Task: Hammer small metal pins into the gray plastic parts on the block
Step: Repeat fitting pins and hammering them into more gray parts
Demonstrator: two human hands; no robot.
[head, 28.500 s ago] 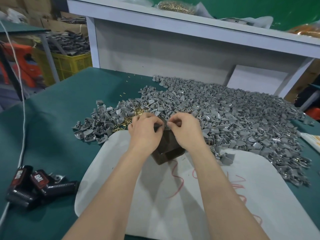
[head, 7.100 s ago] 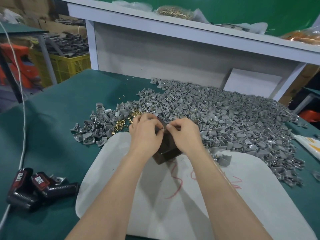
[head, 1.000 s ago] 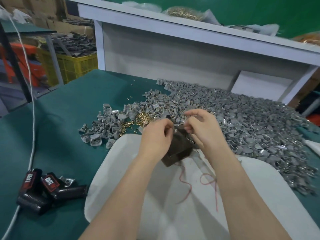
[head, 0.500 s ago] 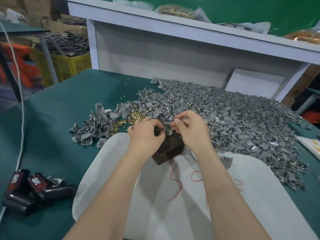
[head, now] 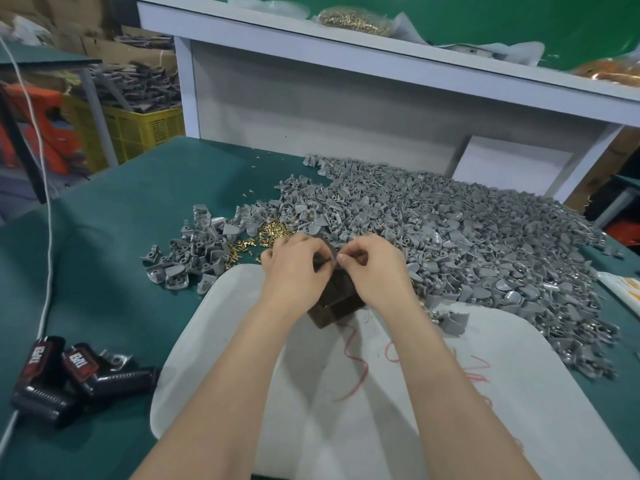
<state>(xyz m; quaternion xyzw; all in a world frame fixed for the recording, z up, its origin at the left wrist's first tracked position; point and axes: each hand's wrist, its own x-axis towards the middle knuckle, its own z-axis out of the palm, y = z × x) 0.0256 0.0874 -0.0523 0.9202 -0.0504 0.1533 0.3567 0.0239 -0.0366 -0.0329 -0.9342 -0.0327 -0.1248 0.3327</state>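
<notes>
A dark brown block (head: 334, 304) stands on the white board (head: 433, 393) at the table's middle. My left hand (head: 294, 271) and my right hand (head: 374, 271) meet over its top, fingers curled. Between their fingertips both pinch a small gray plastic part (head: 330, 256) on the block; the hands hide most of it. A big heap of gray plastic parts (head: 450, 230) spreads behind and to the right. Small brass pins (head: 263, 235) lie in a loose pile just left of my left hand.
Two black and red tools (head: 69, 375) lie at the front left on the green table (head: 114, 271), beside a white cable (head: 45, 271). A white shelf (head: 381, 53) crosses the back, carrying a bag of brass pins (head: 353, 20). A yellow crate (head: 138, 133) stands far left.
Over the last second my right hand came down from above the heap to the block's top. Both hands now sit close together, fingertips touching over the part.
</notes>
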